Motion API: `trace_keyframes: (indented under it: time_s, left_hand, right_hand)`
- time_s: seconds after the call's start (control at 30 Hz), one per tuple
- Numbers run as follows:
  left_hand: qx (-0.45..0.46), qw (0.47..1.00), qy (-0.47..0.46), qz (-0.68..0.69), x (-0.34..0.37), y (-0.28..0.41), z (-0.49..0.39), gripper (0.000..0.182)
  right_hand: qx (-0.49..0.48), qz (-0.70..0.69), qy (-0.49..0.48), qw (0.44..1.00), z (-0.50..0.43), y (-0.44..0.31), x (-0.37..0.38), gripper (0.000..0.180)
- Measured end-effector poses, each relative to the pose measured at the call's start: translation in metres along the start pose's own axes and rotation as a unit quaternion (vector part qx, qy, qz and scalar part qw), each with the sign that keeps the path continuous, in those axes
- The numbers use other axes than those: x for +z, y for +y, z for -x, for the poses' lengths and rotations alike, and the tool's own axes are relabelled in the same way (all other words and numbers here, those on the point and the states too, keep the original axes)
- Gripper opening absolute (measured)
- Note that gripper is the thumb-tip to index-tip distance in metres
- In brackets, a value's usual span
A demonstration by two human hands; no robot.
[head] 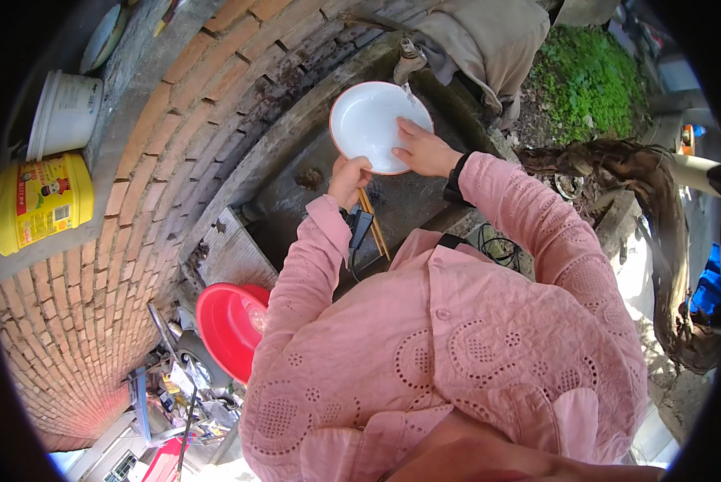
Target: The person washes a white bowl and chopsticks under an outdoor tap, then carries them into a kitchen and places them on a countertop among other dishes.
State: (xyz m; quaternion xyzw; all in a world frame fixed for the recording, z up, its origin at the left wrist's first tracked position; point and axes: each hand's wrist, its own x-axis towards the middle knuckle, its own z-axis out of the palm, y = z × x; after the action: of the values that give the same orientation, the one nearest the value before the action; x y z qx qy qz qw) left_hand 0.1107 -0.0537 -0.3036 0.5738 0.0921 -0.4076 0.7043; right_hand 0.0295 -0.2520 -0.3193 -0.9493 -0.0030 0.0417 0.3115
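My left hand grips the near-left rim of a white enamel-like dish with an orange-red edge. The same hand holds wooden chopsticks, which point down toward my body. My right hand rests its spread fingers and thumb on the inside of the dish, at its right side. Just beyond the far rim stands a metal tap, and water runs from it into the dish. Both hands are above a dark, wet stone or concrete sink.
A brick wall curves along the left. Its ledge carries a yellow tub and a white bucket. A red plastic basin is low at left. Grey cloth hangs beyond the tap; a twisted vine trunk stands at right.
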Motion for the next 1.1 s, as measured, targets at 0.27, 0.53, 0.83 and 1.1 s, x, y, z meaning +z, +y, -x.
trace_keyframes:
  time_s: [0.27, 0.53, 0.83, 1.1]
  left_hand:
    - [0.002, 1.0, -0.004, -0.01, -0.001, 0.0, -0.001, 0.015]
    - [-0.012, 0.998, -0.052, 0.013, -0.001, -0.006, -0.004, 0.023]
    - [-0.004, 0.998, -0.054, 0.015, -0.001, -0.006, -0.009, 0.012]
    - [-0.03, 0.994, -0.099, 0.029, 0.004, -0.015, -0.009, 0.008]
  right_hand:
    - [0.048, 0.001, -0.014, 0.999, 0.004, -0.021, -0.002, 0.059]
    - [0.006, 0.026, 0.035, 0.999, -0.007, -0.022, -0.007, 0.053]
    - [-0.187, -0.013, -0.068, 0.98, -0.009, -0.015, -0.006, 0.055]
    - [0.021, 0.085, 0.138, 0.987, -0.033, -0.008, -0.005, 0.059]
